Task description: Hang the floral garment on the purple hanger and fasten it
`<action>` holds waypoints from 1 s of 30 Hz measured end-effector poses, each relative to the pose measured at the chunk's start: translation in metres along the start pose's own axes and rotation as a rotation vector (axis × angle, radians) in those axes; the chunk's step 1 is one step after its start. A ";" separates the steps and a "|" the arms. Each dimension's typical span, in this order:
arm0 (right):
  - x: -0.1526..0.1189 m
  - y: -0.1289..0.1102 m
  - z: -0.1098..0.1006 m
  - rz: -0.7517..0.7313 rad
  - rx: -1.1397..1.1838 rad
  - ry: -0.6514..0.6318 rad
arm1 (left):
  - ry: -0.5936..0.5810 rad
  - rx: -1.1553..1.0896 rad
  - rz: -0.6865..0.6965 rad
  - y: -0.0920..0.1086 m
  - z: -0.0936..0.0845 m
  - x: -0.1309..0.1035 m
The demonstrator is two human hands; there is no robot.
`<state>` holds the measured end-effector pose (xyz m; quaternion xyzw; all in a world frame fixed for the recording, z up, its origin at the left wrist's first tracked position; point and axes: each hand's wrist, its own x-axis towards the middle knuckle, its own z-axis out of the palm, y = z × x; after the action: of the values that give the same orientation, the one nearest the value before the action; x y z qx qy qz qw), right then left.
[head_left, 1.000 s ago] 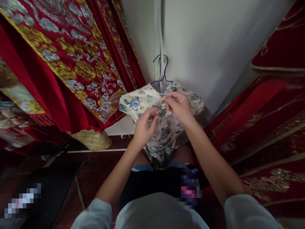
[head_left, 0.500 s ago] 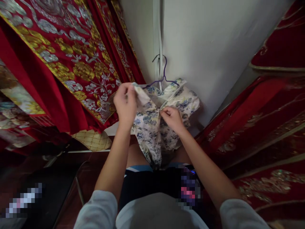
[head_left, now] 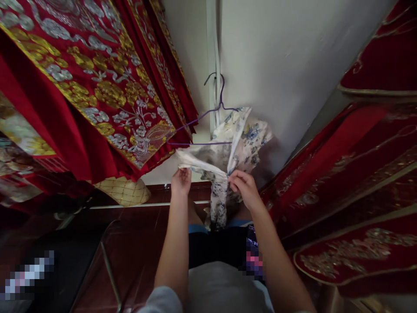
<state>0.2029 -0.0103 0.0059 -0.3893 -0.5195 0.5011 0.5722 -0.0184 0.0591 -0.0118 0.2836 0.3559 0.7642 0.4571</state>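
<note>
A white blouse with a blue floral print point(head_left: 250, 135) hangs half off a purple clothes hanger point(head_left: 222, 96). Only its right shoulder sits over the hanger; the hanger's left arm and bottom bar are bare. My left hand point(head_left: 181, 180) pinches the blouse's left shoulder edge below the hanger. My right hand point(head_left: 243, 184) pinches the front of the blouse near the bottom of the neckline. The lower part of the blouse dangles down between my knees.
The hanger hooks at a white strip point(head_left: 213, 34) on the pale wall point(head_left: 276, 52). Red embroidered cloth point(head_left: 110, 93) hangs close on the left, and more red cloth point(head_left: 352, 161) on the right. A partly blurred phone point(head_left: 253, 250) lies on my lap.
My left hand has drawn the blouse's left shoulder off the hanger and moved down. My right hand has shifted slightly down and right, keeping its pinch.
</note>
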 end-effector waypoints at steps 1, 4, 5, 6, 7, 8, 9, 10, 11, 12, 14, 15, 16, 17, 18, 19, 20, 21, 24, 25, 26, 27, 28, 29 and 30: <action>-0.008 0.005 -0.003 0.018 0.035 0.045 | 0.018 -0.012 -0.051 -0.008 -0.002 -0.011; -0.027 0.016 -0.018 0.062 0.084 0.133 | 0.057 -0.008 -0.165 -0.021 -0.009 -0.037; -0.031 0.017 -0.024 0.069 0.076 0.144 | 0.061 -0.008 -0.200 -0.022 -0.010 -0.044; -0.034 0.018 -0.031 0.075 0.050 0.144 | 0.051 -0.012 -0.229 -0.022 -0.010 -0.050; -0.035 0.018 -0.038 0.086 0.000 0.133 | 0.023 -0.020 -0.248 -0.019 -0.009 -0.055; -0.035 0.017 -0.045 0.101 -0.072 0.121 | -0.026 -0.026 -0.250 -0.016 -0.006 -0.059; -0.035 0.016 -0.052 0.115 -0.159 0.125 | -0.095 -0.026 -0.237 -0.012 -0.001 -0.064; -0.034 0.014 -0.059 0.119 -0.249 0.146 | -0.174 -0.013 -0.210 -0.008 0.004 -0.069; -0.033 0.011 -0.064 0.110 -0.326 0.181 | -0.254 0.016 -0.175 -0.003 0.011 -0.076; -0.034 0.009 -0.067 0.090 -0.376 0.212 | -0.329 0.062 -0.137 0.001 0.019 -0.083; -0.036 0.002 -0.068 0.042 -0.386 0.197 | -0.472 0.197 -0.077 0.008 0.036 -0.100; -0.039 -0.001 -0.066 0.036 -0.356 0.127 | -0.546 0.265 -0.047 0.011 0.044 -0.110; -0.041 -0.004 -0.062 0.047 -0.314 0.029 | -0.626 0.326 -0.013 0.014 0.051 -0.119; -0.044 -0.006 -0.058 0.069 -0.269 -0.072 | -0.710 0.382 0.026 0.017 0.058 -0.127; -0.046 -0.007 -0.052 0.096 -0.230 -0.160 | -0.788 0.432 0.072 0.020 0.064 -0.133; -0.047 -0.006 -0.047 0.124 -0.197 -0.219 | -0.849 0.482 0.123 0.022 0.067 -0.138; -0.048 -0.005 -0.041 0.151 -0.170 -0.244 | -0.884 0.531 0.175 0.023 0.070 -0.141; -0.049 -0.004 -0.036 0.179 -0.146 -0.245 | -0.895 0.583 0.221 0.024 0.070 -0.141; -0.050 -0.003 -0.023 0.291 -0.021 -0.225 | -0.870 0.645 0.242 0.020 0.062 -0.135; -0.050 -0.005 -0.019 0.335 0.041 -0.227 | -0.876 0.628 0.199 0.017 0.057 -0.132; -0.051 -0.009 -0.017 0.375 0.101 -0.234 | -0.898 0.605 0.145 0.013 0.052 -0.129; -0.050 -0.014 -0.016 0.401 0.149 -0.236 | -0.932 0.588 0.095 0.010 0.046 -0.127; -0.049 -0.022 -0.017 0.413 0.174 -0.230 | -0.976 0.583 0.063 0.007 0.039 -0.124; -0.047 -0.031 -0.020 0.412 0.171 -0.221 | -1.032 0.601 0.051 0.005 0.032 -0.122; -0.042 -0.041 -0.025 0.394 0.142 -0.207 | -1.094 0.644 0.058 0.003 0.025 -0.118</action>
<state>0.2363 -0.0579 0.0329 -0.3886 -0.4528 0.6756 0.4331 0.0488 -0.0416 -0.0073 0.7657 0.2750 0.3758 0.4437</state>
